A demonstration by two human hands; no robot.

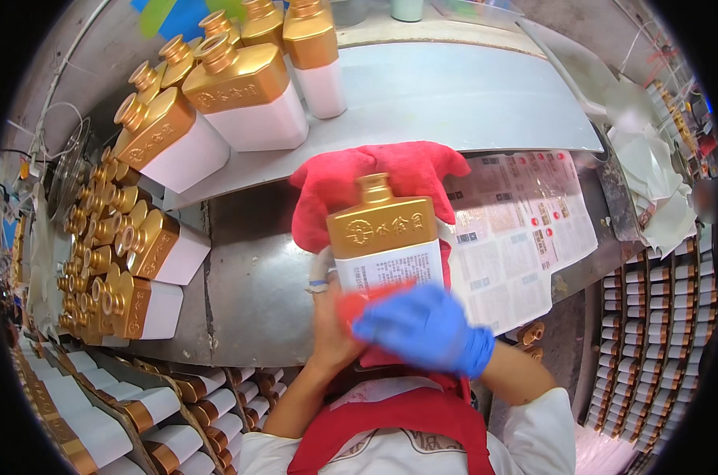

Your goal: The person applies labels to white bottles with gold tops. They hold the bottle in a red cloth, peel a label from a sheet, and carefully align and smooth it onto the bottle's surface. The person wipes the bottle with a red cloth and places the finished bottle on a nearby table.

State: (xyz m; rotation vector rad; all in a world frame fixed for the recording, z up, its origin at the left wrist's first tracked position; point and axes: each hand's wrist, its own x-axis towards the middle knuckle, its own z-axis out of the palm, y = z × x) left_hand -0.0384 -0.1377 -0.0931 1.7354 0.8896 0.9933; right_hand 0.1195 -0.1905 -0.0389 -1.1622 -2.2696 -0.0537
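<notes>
A gold-and-white bottle (384,225) with a short open neck and raised markings on its gold shoulder lies on a red cloth (319,207). Printed lines show on its white front. My left hand (327,313), bare but for wraps at the fingertips, grips the bottle's lower left side. In a blue glove, my right hand (422,326) is closed on a red flat piece (357,303) against the lower part of the bottle's front. Motion blurs that piece, so I cannot tell whether it is a scraper or a rag. The bottle's lower end is hidden behind my hands.
Sheets of printed labels (517,237) lie right of the red cloth. A grey board (462,95) spans the back, with several gold-and-white bottles (252,99) at its left end. More bottles (149,245) crowd the left side. Racks of bottles (652,332) stand low at right and left.
</notes>
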